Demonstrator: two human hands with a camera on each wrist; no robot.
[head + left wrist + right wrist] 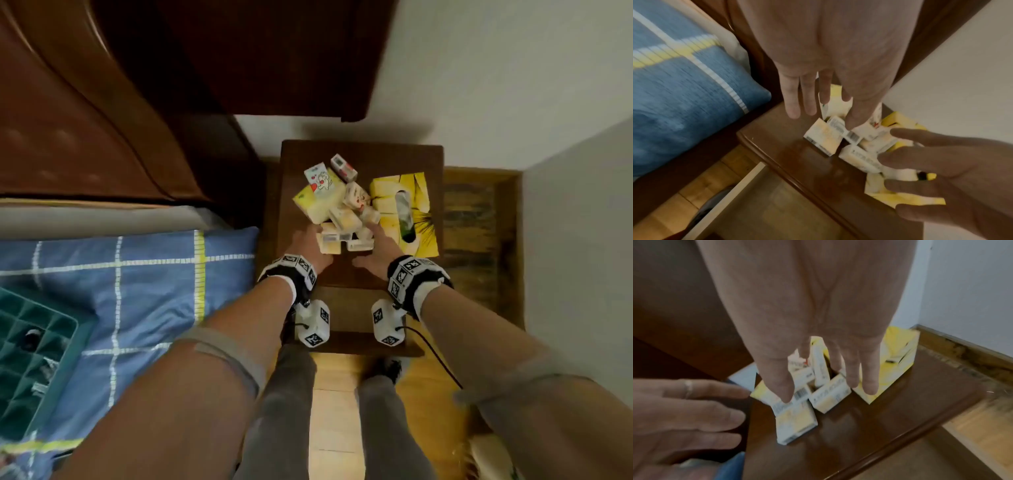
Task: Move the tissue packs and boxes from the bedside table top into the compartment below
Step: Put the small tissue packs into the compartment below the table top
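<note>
A pile of several small tissue packs (339, 209) lies on the dark brown bedside table top (346, 274), with a yellow tissue box (407, 205) to its right. My left hand (308, 240) is at the pile's near left side and my right hand (380, 240) at its near right side, both with fingers straight and spread. The left wrist view shows the left hand (818, 104) above the packs (824, 139), the right hand (920, 170) opposite. In the right wrist view the right hand (828, 378) reaches over the packs (795, 418) beside the box (898, 360). Whether they touch is unclear.
An open compartment (766, 203) shows below the table's front edge. A bed with a blue plaid pillow (120, 274) and a green crate (30, 359) lies to the left, the brown headboard (85, 120) behind it. White walls close off the right; wooden floor (335, 411) is underfoot.
</note>
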